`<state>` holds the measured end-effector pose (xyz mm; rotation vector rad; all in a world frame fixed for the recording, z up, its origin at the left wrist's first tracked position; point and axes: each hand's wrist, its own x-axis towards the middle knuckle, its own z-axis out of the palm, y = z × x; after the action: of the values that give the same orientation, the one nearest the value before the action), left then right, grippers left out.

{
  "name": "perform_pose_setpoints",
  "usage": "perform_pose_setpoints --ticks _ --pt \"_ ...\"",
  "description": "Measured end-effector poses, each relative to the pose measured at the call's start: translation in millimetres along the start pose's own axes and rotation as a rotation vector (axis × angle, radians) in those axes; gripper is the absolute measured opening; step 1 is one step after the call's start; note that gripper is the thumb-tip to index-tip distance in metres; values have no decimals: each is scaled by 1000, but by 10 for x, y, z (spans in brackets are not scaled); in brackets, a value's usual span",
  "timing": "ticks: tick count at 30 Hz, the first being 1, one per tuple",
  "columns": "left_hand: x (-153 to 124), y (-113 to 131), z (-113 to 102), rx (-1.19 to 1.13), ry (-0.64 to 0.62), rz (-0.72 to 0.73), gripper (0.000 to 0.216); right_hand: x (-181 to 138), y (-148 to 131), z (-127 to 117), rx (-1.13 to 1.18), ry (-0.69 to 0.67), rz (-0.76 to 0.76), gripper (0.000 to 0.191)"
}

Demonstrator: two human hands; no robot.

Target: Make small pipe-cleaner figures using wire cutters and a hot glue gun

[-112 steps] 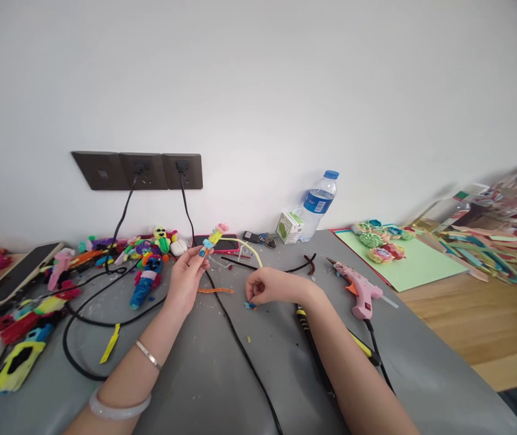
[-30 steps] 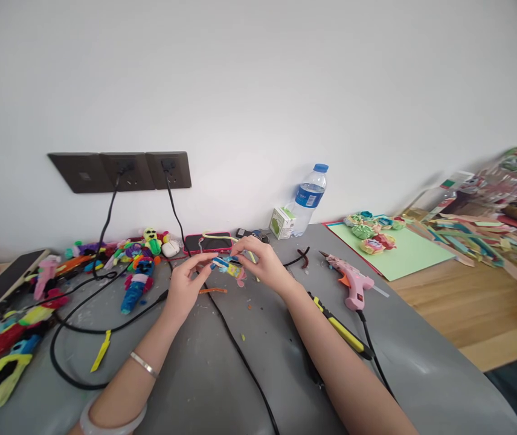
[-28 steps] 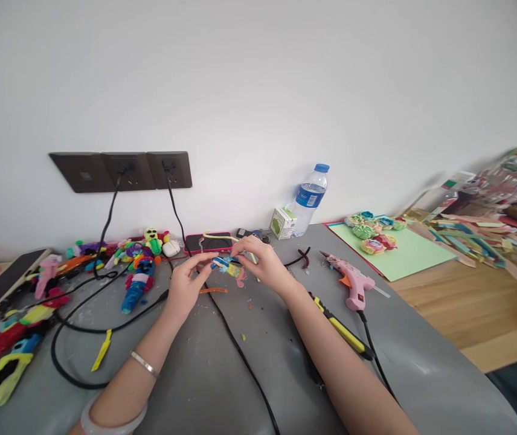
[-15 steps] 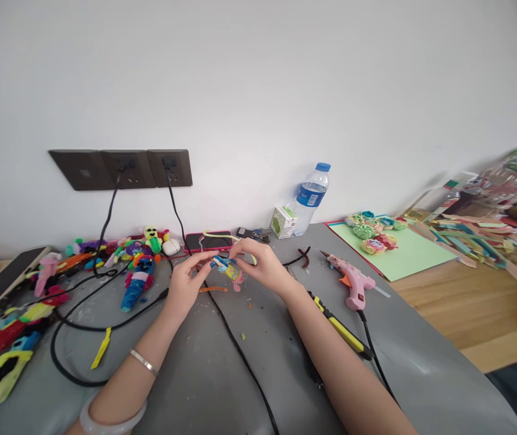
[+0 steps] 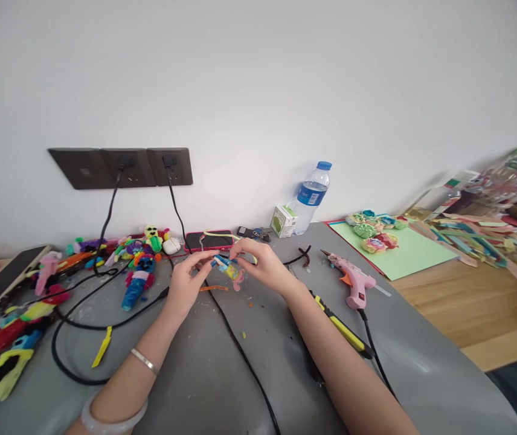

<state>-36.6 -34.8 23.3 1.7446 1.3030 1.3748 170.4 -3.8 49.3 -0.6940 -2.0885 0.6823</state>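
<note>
Between my two hands is a small pipe-cleaner figure [image 5: 229, 270] in blue, yellow and pink. My left hand [image 5: 190, 279] pinches its blue end between thumb and fingers. From the other side, my right hand [image 5: 261, 263] closes its fingertips on the figure's upper right edge; the exact contact is partly hidden. An orange pipe cleaner [image 5: 213, 288] lies on the grey table just below the hands. Behind them rests a phone [image 5: 217, 240] in a pink case, with a pale yellow pipe cleaner [image 5: 215, 234] across it.
A pink glue gun [image 5: 353, 281] and yellow-black pliers [image 5: 342, 328] lie at my right. Black cables [image 5: 240, 350] cross the table. Pipe-cleaner figures [image 5: 141, 281] crowd the left. A water bottle [image 5: 313, 196] stands by the wall, near green paper [image 5: 415, 257] and paper strips [image 5: 476, 235].
Almost nothing differs. Both hands stay on the small figure, with only a slight shift of the view.
</note>
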Motion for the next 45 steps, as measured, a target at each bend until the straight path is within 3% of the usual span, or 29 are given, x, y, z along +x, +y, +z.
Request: perform_pose_setpoints --ticks 7,14,22,34,45 --pt "-3 -35 4 -10 -6 -2 26 1 -8 1 30 15 21 15" --pt "6 -19 -1 5 8 -4 25 -40 8 48 234 1 195 13" --pt "-10 -8 -2 39 21 23 22 -4 79 49 -10 116 69 8" --pt "-24 40 12 58 28 38 19 10 83 48 -34 127 14 8" --pt "-32 56 0 137 21 138 17 16 59 53 -5 114 32 8"
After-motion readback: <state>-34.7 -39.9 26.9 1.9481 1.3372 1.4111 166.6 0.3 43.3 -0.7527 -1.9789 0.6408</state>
